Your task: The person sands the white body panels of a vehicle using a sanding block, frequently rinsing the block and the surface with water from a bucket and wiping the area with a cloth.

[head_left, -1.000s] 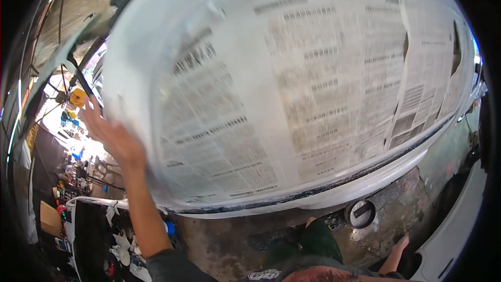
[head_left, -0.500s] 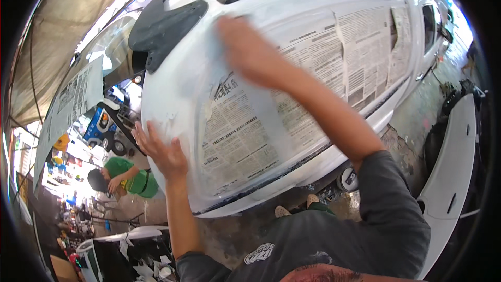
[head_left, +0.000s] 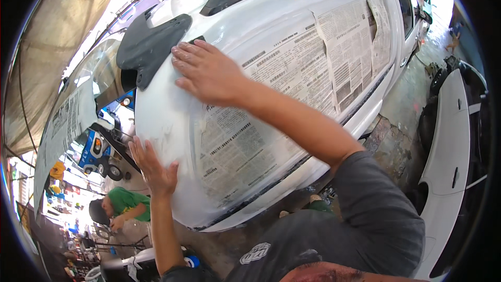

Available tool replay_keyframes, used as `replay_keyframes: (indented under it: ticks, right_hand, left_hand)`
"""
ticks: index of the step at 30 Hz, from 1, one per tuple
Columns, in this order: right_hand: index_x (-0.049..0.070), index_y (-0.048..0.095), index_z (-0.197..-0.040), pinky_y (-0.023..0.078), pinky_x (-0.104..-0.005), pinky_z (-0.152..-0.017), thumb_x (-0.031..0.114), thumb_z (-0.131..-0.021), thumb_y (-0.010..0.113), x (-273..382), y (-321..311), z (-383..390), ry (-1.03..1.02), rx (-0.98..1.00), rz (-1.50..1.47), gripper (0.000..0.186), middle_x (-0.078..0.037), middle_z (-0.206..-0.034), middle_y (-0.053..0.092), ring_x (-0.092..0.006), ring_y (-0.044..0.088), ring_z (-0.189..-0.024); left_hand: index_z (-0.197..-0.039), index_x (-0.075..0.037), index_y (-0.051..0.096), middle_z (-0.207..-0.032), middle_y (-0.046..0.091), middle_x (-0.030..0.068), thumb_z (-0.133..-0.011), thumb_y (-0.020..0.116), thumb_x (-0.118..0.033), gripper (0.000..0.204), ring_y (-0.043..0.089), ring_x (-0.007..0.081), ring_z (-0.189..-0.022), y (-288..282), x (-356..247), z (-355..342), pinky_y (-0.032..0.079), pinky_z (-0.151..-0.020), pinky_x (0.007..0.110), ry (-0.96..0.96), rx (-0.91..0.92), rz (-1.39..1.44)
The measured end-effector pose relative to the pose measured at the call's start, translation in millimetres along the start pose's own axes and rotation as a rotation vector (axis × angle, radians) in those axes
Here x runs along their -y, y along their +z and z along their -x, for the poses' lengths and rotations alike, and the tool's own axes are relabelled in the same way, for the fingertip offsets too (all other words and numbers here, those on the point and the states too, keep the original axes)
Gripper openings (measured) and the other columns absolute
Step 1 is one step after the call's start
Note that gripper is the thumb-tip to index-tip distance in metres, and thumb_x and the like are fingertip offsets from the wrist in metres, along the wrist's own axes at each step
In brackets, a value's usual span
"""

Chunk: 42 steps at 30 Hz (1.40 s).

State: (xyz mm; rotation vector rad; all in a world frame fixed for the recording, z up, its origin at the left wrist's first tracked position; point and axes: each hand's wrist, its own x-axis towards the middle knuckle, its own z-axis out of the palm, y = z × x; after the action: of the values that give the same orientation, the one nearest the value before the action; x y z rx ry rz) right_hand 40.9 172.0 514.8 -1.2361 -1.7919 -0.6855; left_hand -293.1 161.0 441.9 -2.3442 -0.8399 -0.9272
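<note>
Hands: left hand (head_left: pixel 152 167) and right hand (head_left: pixel 209 72) both flat, fingers spread, gripping nothing.
Surface: newspaper (head_left: pixel 271 109) masking white car body (head_left: pixel 162 125).

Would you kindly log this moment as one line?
left hand: flat on car body | right hand: pressing newspaper edge | both open

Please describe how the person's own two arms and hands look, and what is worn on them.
Both the left hand and the right hand are bare, without gloves, rings or a watch. The forearms are bare too. A short dark grey T-shirt sleeve covers the right upper arm.
</note>
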Motion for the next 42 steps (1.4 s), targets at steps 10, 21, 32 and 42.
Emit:
replay_keyframes:
  ticks: [10,21,32,42]
  right_hand:
    - [0.0,0.062,-0.129,0.038,-0.0425,-0.115,0.029,-0.1,0.053,-64,-20,-6,0.136,-0.064,0.115,0.042,-0.017,-0.14,0.06,-0.0327,0.054,-0.129]
    - [0.001,0.061,-0.136,0.033,-0.0399,-0.12,0.038,-0.105,0.045,-179,-57,6,0.285,0.057,0.348,0.051,-0.018,-0.144,0.058,-0.0304,0.049,-0.138]
    - [0.002,0.064,-0.126,0.043,-0.0423,-0.112,0.038,-0.105,0.04,-176,-114,-7,0.491,0.367,0.296,0.049,-0.02,-0.135,0.062,-0.0369,0.057,-0.128]
    - [0.0,0.064,-0.127,0.035,-0.0417,-0.118,0.036,-0.105,0.041,-163,-94,-8,0.252,0.214,-0.098,0.048,-0.017,-0.14,0.06,-0.0317,0.05,-0.136]
  left_hand:
    - [-0.159,-0.004,0.023,-0.163,0.021,0.0261,-0.1,0.044,-0.063,0.086,0.018,0.0505,-0.15,3,1,-2,0.018,-0.12,0.062,0.009,-0.043,0.006]
    - [-0.16,-0.007,0.022,-0.163,0.022,0.0254,-0.1,0.041,-0.064,0.085,0.018,0.0503,-0.15,7,2,-1,0.019,-0.119,0.064,0.001,-0.034,-0.013]
    - [-0.16,-0.006,0.021,-0.163,0.021,0.0271,-0.1,0.039,-0.067,0.087,0.019,0.0514,-0.149,-6,2,-5,0.019,-0.118,0.065,0.01,-0.013,0.022]
    - [-0.159,-0.004,0.024,-0.163,0.022,0.0265,-0.101,0.04,-0.065,0.086,0.02,0.0503,-0.15,-5,-2,-8,0.019,-0.119,0.062,0.034,-0.048,0.01]
